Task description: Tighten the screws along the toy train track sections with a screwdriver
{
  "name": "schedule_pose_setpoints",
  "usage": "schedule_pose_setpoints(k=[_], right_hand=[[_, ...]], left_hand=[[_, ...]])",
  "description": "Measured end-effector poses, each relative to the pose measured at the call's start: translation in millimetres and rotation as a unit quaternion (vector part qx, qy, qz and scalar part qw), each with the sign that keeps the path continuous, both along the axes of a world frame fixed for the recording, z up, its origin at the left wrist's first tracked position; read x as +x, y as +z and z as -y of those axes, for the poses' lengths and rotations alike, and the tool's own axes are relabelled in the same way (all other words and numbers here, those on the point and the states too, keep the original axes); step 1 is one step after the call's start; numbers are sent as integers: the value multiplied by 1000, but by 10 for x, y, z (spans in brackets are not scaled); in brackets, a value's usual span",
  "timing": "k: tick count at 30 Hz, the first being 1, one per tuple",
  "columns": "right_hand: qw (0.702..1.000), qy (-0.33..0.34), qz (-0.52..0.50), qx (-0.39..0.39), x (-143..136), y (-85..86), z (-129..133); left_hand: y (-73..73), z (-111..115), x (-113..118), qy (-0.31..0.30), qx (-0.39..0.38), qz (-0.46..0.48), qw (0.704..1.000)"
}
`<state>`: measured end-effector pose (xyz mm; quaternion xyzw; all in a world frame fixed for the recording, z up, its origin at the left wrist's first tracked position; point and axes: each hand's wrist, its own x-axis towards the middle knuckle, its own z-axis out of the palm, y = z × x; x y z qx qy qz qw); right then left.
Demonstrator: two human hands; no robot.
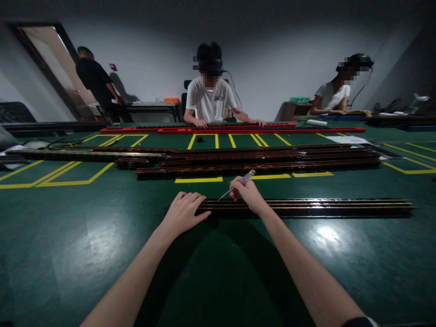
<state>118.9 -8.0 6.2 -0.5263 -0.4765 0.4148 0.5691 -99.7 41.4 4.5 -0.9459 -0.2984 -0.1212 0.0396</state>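
Note:
A long dark rail (327, 209) with thin gold lines along it lies crosswise on the green table (102, 281) in front of me. At its left end, my left hand (185, 211) grips it, fingers over the far side and thumb along the near side. My right hand (247, 193) is closed round the pale see-through handle of a slim screwdriver (242, 180). The screwdriver slants down to the left, and its tip is at the rail's top, just right of my left fingers. Whether the tip touches the rail I cannot tell.
Beyond the rail lies a stack of similar dark rails (265, 159). Yellow tape lines (197, 180) mark the table. Opposite, a person in a white shirt (211, 97) handles a long red rail (238, 129). Another person (332, 97) sits far right; a third (97, 84) stands at left.

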Motion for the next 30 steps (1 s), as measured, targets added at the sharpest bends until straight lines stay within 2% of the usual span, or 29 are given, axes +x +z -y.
schedule_pose_setpoints(k=[10, 22, 30], right_hand=[[1000, 24, -2, 10, 23, -13, 3], [999, 28, 22, 32, -40, 32, 15], [996, 17, 82, 43, -20, 22, 14]], left_hand=[[-137, 128, 155, 25, 16, 23, 999], [-84, 176, 225, 60, 3, 15, 998], [-79, 143, 192, 100, 8, 17, 995]])
